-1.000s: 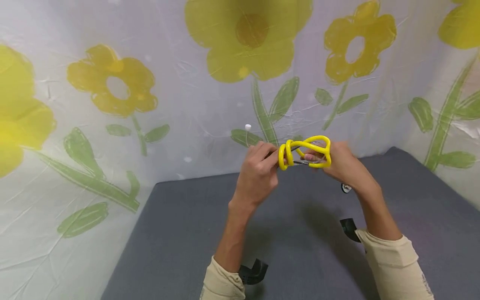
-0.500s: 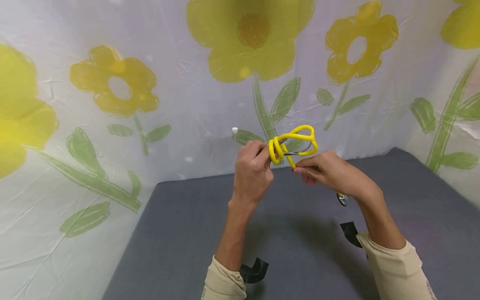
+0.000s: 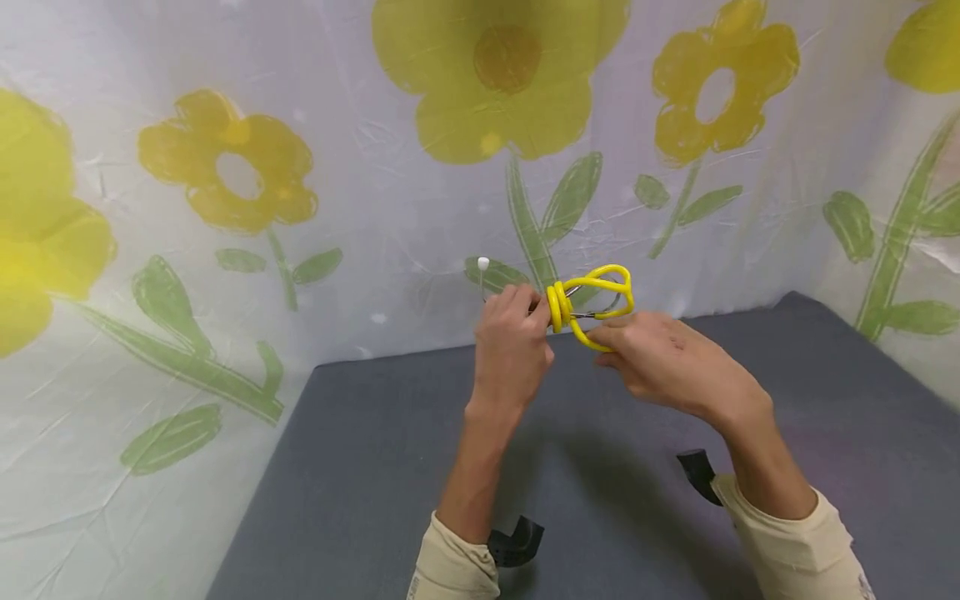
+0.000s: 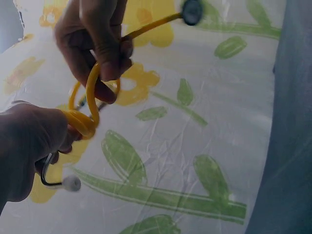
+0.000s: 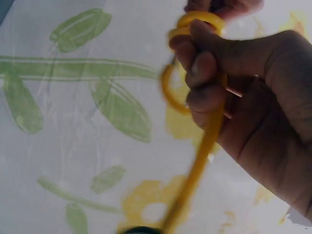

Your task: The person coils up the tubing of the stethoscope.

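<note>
A stethoscope with yellow tubing [image 3: 559,307] is held up in the air between both hands, its tube wound in coils around the metal ear tubes. My left hand [image 3: 512,350] grips the ear-tube end beside the coils; a white ear tip [image 3: 483,263] sticks up past its knuckles. My right hand [image 3: 667,358] pinches the tube just right of the coils, below the yellow loop. In the left wrist view the round chest piece [image 4: 192,12] dangles from the free tube beyond the right hand. The head view hides it behind that hand.
Below the hands lies a grey table top [image 3: 390,467]. A white curtain with yellow flowers [image 3: 420,208] hangs close behind it. Black curved wrist mounts [image 3: 516,543] stick out by both sleeves.
My right hand has come from behind the yellow loop to the tube's lower side, then closer to the coils. The coils look tighter together. My left hand shifted only slightly.
</note>
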`<state>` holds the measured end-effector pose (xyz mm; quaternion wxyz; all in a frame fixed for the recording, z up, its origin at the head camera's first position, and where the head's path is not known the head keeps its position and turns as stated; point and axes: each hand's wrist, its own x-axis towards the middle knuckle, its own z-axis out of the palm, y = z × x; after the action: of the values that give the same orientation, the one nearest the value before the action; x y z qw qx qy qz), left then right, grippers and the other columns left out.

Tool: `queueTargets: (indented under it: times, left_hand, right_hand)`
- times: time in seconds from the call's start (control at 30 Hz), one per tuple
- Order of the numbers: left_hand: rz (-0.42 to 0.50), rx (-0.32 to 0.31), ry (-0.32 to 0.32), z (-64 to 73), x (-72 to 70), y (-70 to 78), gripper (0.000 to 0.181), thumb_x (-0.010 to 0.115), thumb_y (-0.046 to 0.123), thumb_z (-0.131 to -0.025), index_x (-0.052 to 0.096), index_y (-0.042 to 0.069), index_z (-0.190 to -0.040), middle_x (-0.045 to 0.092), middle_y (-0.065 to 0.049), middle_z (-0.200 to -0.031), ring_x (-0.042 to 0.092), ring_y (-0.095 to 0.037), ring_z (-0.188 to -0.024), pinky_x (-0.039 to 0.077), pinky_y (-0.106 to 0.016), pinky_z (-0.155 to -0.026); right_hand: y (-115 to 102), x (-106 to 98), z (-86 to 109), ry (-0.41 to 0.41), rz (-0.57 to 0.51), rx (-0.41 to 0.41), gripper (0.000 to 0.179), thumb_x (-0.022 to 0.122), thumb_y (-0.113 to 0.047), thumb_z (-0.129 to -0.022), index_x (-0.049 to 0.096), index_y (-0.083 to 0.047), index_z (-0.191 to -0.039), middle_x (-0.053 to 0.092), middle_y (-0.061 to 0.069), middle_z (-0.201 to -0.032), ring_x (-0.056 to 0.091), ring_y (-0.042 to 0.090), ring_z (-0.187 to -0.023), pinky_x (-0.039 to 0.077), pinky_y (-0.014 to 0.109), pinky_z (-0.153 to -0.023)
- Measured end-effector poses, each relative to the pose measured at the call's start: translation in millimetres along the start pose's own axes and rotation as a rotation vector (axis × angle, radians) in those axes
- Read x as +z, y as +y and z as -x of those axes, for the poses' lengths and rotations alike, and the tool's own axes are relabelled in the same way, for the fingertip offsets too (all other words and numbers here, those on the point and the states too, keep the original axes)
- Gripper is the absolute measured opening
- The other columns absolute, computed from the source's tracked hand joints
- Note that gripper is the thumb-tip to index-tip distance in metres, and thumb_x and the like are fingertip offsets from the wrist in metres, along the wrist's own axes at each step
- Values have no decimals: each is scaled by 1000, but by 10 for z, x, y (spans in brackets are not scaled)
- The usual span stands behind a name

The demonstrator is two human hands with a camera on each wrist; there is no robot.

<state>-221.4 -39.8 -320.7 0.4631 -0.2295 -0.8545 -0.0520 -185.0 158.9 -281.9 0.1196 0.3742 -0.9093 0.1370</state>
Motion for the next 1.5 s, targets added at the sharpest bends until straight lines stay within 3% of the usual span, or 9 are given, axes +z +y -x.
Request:
queueTargets:
  times: [0.17,0.33,0.43,0.6,0.87,1.0,1.17,1.33,1.5]
  left_hand:
    - [-63,41,-141,-12,1,81,17,82,2,-80,82,12,-94,68,1,-91,65,-17,-89,54,-29,-82]
    - [-88,107,-282,-2,-31,161,30,92,18,-78,81,13,-106,71,3,-101,65,-15,-94,53,-26,-85]
    - [-77,146,-326,8,-55,163,36,94,23,-76,81,15,-109,71,5,-103,64,-14,-97,51,-25,-87]
    - [-11,218,-350,3,-73,101,25,89,15,-82,80,18,-106,70,6,-103,62,-14,-97,49,-24,-89]
    - [57,298,-347,-28,-156,114,18,83,9,-87,80,18,-103,68,7,-99,62,-12,-95,47,-24,-84]
    - [207,314,-324,-31,-180,92,8,78,8,-92,79,16,-94,64,4,-91,58,-14,-88,45,-26,-80]
    - [423,316,-253,-53,-184,75,7,74,7,-95,79,11,-92,65,0,-88,58,-16,-86,46,-29,-79]
    - [507,274,-180,-65,-169,111,16,68,-1,-97,80,9,-94,69,-2,-90,61,-18,-87,49,-30,-82]
    - [542,167,-111,-55,-154,119,13,70,-2,-94,81,5,-94,69,-5,-92,62,-21,-89,53,-33,-88]
  right_hand:
    - [-80,-5,31,215,212,-36,14,85,-5,-84,72,-8,-89,58,-1,-73,47,11,-60,46,26,-58]
    - [-45,30,28,416,312,-88,23,93,-3,-72,76,-4,-87,74,6,-78,68,23,-69,56,38,-65]
    - [21,34,15,514,340,-116,31,97,-10,-66,77,-3,-88,77,8,-78,73,26,-74,54,37,-66]
    - [158,26,-1,605,338,-108,38,100,-17,-61,78,-3,-89,78,10,-81,71,29,-79,46,37,-68]
    - [384,33,-7,627,126,-134,33,97,-3,-61,78,-2,-88,77,10,-82,69,28,-80,41,37,-74]
    - [472,12,2,645,-12,-171,33,94,6,-61,78,-2,-88,77,8,-82,69,25,-79,41,29,-79]
    - [606,-32,49,666,-113,-154,29,87,10,-67,79,-1,-92,78,8,-85,69,17,-79,45,7,-84]
    - [700,-14,99,632,-144,-92,19,80,-5,-79,80,-1,-97,79,9,-89,70,15,-80,44,3,-80]
    - [702,25,99,514,-170,-44,29,85,2,-79,79,-4,-107,81,9,-96,75,24,-82,45,3,-82]
